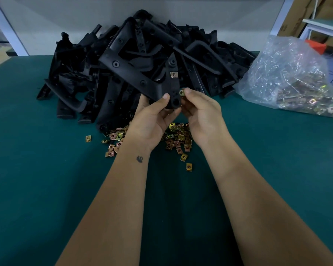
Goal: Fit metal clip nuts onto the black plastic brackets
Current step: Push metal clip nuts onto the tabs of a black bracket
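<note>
On the green worktop (37,169), the left hand (152,120) grips the near end of a black bracket (140,77), thumb on top. 1 clip nut (174,74) already sits on its right edge. Just right, the right hand (202,112) pinches another clip nut (181,92), seemingly touching the bracket's edge. Loose clip nuts (178,138) lie beneath; a clear bag (288,77) sits far right.

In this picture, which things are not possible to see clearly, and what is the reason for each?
- Head view: the clip nut in the right hand is too small to tell whether it is seated on the bracket.
- The left hand covers the bracket's near end.
- The glare of the plastic bag blurs its contents.
- Brackets low in the pile are buried.
</note>
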The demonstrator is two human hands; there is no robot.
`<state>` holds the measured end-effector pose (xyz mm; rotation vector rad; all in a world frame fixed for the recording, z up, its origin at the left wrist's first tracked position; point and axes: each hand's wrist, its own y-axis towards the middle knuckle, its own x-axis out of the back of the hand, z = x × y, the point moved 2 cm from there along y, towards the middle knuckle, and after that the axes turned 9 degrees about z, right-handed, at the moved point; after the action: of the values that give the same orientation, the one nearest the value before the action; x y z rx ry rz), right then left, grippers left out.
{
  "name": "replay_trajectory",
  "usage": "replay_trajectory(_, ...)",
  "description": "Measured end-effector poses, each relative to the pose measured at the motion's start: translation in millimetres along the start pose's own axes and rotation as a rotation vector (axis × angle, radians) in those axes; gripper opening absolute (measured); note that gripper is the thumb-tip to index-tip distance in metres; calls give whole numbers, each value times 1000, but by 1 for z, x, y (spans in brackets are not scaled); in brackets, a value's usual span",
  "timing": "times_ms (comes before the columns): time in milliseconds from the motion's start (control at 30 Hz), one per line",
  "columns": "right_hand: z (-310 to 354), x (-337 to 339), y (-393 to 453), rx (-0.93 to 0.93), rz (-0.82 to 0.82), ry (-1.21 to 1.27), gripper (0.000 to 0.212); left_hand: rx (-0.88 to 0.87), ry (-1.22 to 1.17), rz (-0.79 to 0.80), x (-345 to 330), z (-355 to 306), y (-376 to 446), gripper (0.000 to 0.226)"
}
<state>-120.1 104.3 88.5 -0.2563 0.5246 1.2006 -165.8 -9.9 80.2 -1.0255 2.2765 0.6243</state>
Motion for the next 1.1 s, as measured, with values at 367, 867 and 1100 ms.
replay_trajectory(367, 0, -3, -3, -21, 62, -95, 12, -9, 9, -6, 2, -3, -3, 36)
replay_trajectory(867, -2, -7, -4, -18, 72, -282, 12, -12, -59, -32, 7, -7, -3, 28)
replay_trajectory(1100, -2, -9, -5, -18, 86, -293, 13, 8, -51, -99, 6, -8, -3, 47)
